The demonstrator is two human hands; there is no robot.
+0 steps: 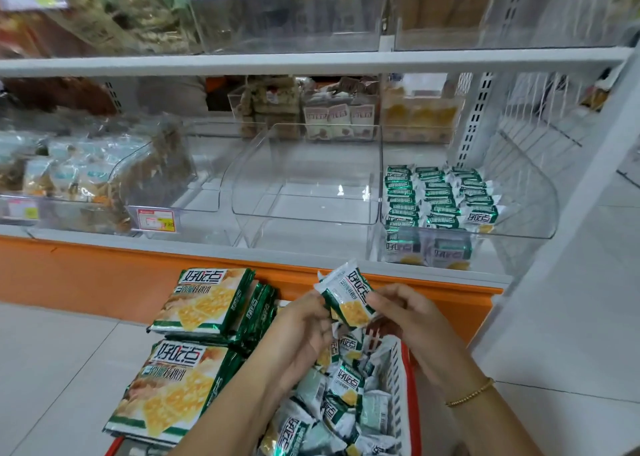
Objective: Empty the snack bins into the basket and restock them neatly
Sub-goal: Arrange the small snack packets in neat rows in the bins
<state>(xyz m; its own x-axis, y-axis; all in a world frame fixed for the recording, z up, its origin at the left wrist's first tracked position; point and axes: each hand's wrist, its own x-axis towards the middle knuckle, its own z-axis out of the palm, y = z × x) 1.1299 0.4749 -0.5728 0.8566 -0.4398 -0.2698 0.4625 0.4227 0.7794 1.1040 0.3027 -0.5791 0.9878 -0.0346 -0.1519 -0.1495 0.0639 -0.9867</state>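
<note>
Both hands hold one small green-and-white cracker packet [348,294] above the red-and-white basket [403,379]. My left hand [301,331] pinches its left edge; my right hand [412,313] pinches its right edge. The basket holds several loose small packets [341,386]. On the bottom shelf, the clear bin at the right [540,192] holds neat rows of the same packets [440,199]. The clear bin in the middle [242,185] has nothing in it.
Two stacks of large cracker packs [204,303] [169,390] lie left of the basket. Clear bins with other snacks [83,175] fill the shelf's left side. An orange base strip [104,275] runs under the shelf. White floor tiles lie at left and right.
</note>
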